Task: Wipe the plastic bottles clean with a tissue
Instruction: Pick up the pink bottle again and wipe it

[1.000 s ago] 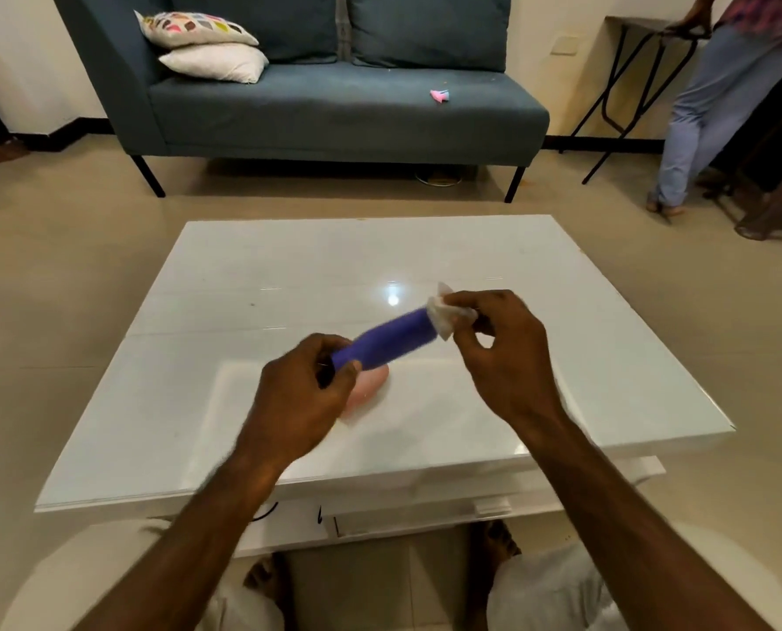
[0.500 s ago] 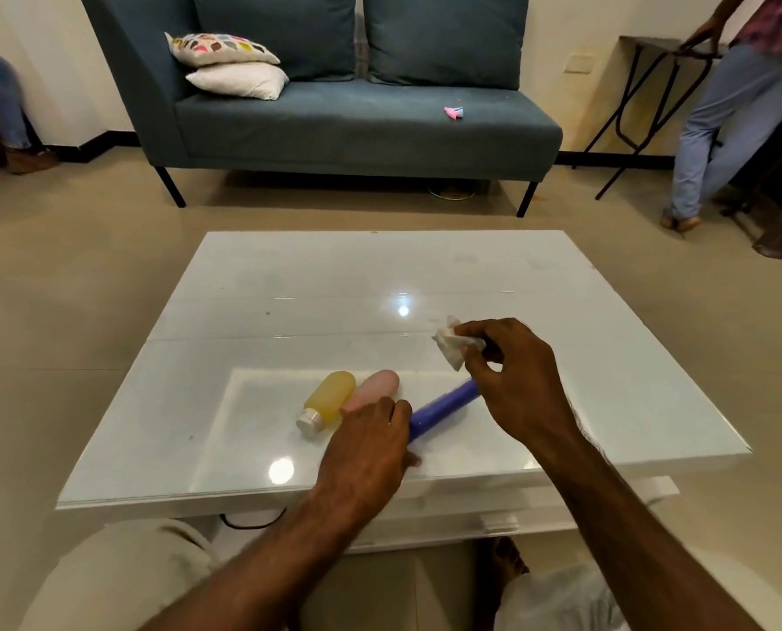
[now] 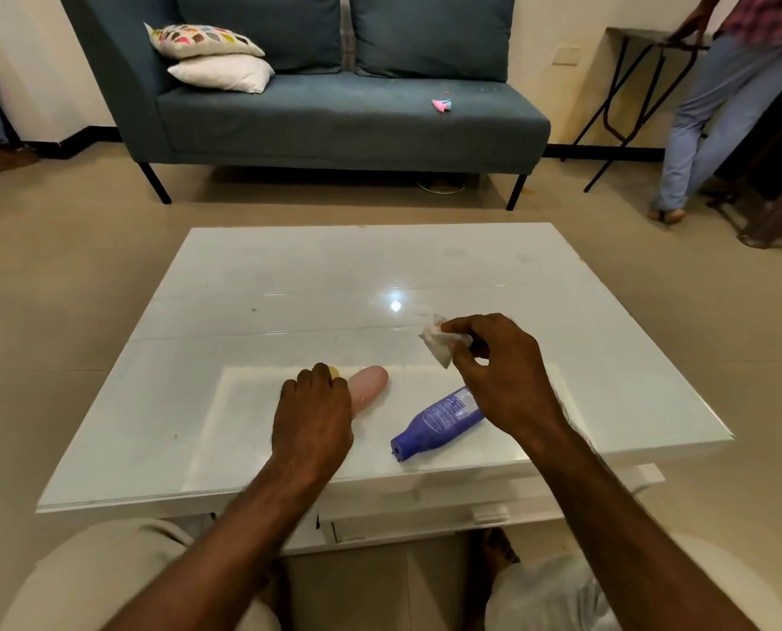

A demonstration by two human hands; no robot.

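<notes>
Purple plastic bottle (image 3: 439, 422) lying free on white glossy surface (image 3: 471, 275), cap toward camera | pink plastic bottle (image 3: 367, 391) and yellow bottle (image 3: 333, 371) under left hand (image 3: 312, 419), grip unclear | right hand (image 3: 500, 373) pinching crumpled white tissue (image 3: 439, 340) above surface.

purple bottle (image 3: 439, 422) label print, illegible

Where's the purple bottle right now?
The purple bottle lies on its side on the white table, near its front edge, just below the right hand and right of the pink bottle.
</notes>
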